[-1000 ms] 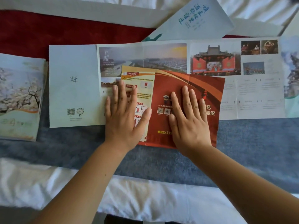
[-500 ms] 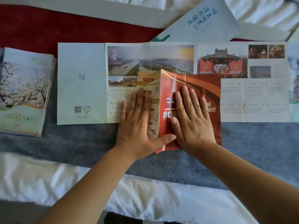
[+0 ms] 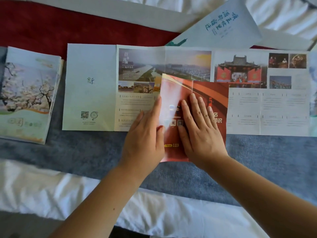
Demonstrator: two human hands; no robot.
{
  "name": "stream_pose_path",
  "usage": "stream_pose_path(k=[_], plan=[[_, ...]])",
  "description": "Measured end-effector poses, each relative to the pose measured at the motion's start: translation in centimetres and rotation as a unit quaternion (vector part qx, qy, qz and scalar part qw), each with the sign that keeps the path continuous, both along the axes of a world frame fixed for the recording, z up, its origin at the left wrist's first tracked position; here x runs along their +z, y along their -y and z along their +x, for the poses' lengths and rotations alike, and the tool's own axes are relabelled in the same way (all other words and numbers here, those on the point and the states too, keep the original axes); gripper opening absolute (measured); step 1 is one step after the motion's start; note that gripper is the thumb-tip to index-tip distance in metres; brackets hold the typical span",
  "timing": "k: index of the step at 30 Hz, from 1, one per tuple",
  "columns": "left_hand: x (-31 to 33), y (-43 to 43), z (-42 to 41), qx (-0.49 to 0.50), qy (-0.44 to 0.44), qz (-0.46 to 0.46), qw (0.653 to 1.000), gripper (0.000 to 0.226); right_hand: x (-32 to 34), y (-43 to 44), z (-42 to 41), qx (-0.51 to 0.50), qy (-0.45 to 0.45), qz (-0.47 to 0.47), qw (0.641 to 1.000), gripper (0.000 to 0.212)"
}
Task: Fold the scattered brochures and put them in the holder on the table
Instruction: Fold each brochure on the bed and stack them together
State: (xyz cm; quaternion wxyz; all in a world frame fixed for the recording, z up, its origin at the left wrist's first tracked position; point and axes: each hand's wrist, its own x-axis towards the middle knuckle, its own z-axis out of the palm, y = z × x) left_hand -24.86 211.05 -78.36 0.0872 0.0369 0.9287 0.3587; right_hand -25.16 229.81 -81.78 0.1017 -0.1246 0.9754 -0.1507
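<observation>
A red brochure (image 3: 211, 90) lies on top of a long unfolded photo brochure (image 3: 89, 86) on the bed. Its left panel (image 3: 171, 95) stands lifted and swings over toward the right. My left hand (image 3: 144, 138) sits behind that panel with straight fingers against it. My right hand (image 3: 200, 133) presses flat on the brochure's middle, fingers spread. The long brochure stretches from the left to the right edge of the view. No holder is in view.
A stack of folded blossom-print brochures (image 3: 27, 93) lies at the left. A pale brochure with blue writing (image 3: 221, 26) lies tilted at the top right. Underneath are a blue blanket (image 3: 85, 152), red fabric (image 3: 68, 26) and a white sheet (image 3: 51, 194).
My left hand has lifted the red brochure's left panel from flat and turned it rightward over the middle. My right hand has stayed pressed on the brochure.
</observation>
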Motion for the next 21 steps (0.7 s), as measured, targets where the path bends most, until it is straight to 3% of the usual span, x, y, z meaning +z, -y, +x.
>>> stream_pose_path(k=[6, 16, 18, 21], plan=[[0.7, 1.5, -0.3, 0.037, -0.049, 0.044, 0.997, 0.056, 0.3, 1.4, -0.2, 0.001, -0.017, -0.022, 1.000, 0.062], [1.3, 7.3, -1.7, 0.142, -0.087, 0.027, 0.986, 0.052, 0.7, 6.3, -2.0, 0.004, -0.025, -0.006, 1.000, 0.065], [1.0, 8.4, -2.0, 0.155, -0.064, 0.094, 0.981, 0.054, 0.9, 7.4, -2.6, 0.003, -0.030, -0.017, 0.999, 0.066], [1.0, 8.5, -2.6, 0.200, 0.008, 0.253, 0.946, 0.057, 1.1, 8.6, -3.6, -0.021, -0.044, -0.026, 0.998, 0.065]])
